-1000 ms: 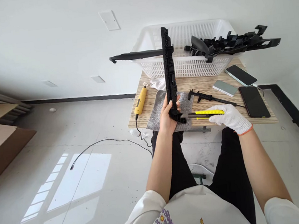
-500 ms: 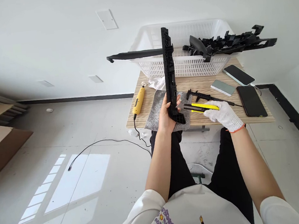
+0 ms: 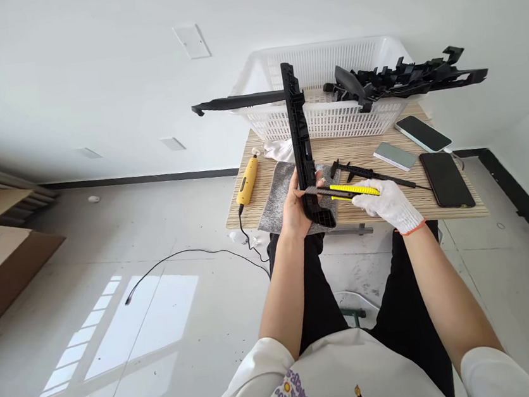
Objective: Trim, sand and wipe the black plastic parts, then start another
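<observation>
My bare left hand (image 3: 295,209) is wrapped round the lower part of a long black plastic part (image 3: 301,130), which stands nearly upright over a grey cloth (image 3: 276,197). In my right hand (image 3: 389,200), in a white knit glove, is a yellow-and-black utility knife (image 3: 350,191). Its blade lies across the lower section of the plastic part, close to my left fingers. Whether the edge touches the plastic I cannot tell. A black caliper (image 3: 371,175) rests on the table just beyond the knife.
A white basket (image 3: 275,121) at the back holds several black plastic parts (image 3: 398,78) that jut past its rim. On the wooden table (image 3: 335,149) lie a yellow corded rotary tool (image 3: 247,181), a grey-green card (image 3: 394,155) and two phones, one white-edged (image 3: 423,133), one black (image 3: 447,179).
My right hand has moved left with the utility knife, bringing its blade from beside the plastic part to across it. The part's top has tilted slightly left in my left hand.
</observation>
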`<state>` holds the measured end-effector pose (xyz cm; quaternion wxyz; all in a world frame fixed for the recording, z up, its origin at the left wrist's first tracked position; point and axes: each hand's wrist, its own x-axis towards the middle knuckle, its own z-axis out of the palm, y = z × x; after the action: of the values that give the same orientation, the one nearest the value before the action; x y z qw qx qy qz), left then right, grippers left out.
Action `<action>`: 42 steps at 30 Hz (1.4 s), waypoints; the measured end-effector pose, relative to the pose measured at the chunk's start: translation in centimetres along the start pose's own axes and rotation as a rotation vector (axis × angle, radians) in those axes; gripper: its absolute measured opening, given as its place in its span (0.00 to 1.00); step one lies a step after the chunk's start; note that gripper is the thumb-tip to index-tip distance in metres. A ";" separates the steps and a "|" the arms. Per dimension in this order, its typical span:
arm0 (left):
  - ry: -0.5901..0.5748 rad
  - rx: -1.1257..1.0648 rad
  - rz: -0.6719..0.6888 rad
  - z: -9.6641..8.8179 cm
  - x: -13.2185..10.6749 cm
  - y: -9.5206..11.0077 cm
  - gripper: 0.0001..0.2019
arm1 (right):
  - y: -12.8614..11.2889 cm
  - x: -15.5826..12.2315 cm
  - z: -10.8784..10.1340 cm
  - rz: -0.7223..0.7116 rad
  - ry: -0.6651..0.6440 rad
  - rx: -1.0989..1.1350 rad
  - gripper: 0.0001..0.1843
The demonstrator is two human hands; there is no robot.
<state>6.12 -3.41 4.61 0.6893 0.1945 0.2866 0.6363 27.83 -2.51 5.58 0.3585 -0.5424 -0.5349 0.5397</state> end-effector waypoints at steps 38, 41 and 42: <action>0.045 -0.014 0.041 0.0 0.1 -0.4 0.19 | 0.4 0.0 0.6 0.016 0.080 0.115 0.23; 0.031 0.013 0.056 -0.1 0.1 -0.5 0.17 | 0.3 0.0 0.6 0.025 0.057 0.078 0.22; 0.037 0.021 0.058 -0.1 0.1 -0.6 0.17 | 0.2 0.0 0.6 0.024 0.056 0.077 0.22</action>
<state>6.48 -3.40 4.17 0.6629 0.1981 0.3003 0.6567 27.28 -2.71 5.26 0.3875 -0.5494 -0.4968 0.5488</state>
